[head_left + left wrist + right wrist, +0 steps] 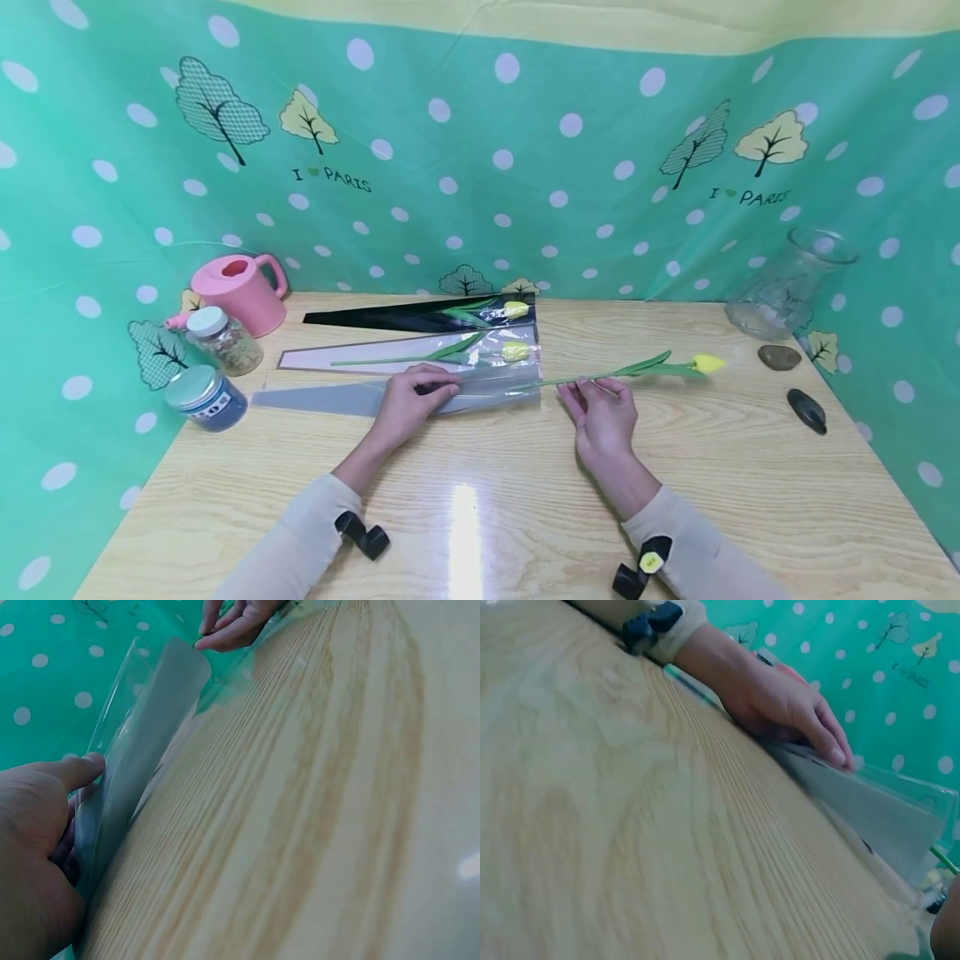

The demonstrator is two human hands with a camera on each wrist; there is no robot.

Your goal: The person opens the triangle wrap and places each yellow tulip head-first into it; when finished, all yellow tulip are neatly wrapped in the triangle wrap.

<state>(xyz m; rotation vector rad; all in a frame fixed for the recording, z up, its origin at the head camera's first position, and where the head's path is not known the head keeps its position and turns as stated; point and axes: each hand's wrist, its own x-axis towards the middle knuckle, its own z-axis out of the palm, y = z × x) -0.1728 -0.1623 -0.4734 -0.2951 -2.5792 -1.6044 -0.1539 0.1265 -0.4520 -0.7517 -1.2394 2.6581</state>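
Note:
My left hand (405,408) pinches a grey flower sleeve (322,400) with a clear front, its narrow end pointing left. In the left wrist view the thumb lies over the clear film of this sleeve (139,750), whose mouth gapes a little. My right hand (606,421) holds a yellow artificial tulip (707,363) by its green stem, bloom to the right. The stem's lower end overlaps the sleeve's open right end. Behind lie a white sleeve (300,359) with a dark border and a black sleeve (360,318), each with a yellow tulip inside.
On the left stand a pink watering can (251,296), a jar of pebbles (228,346) and a blue jar (213,404). A glass vase (772,292) is at the back right, with a brown stone (780,357) and a black stone (807,412) in front. A polka-dot cloth (480,217) borders the table.

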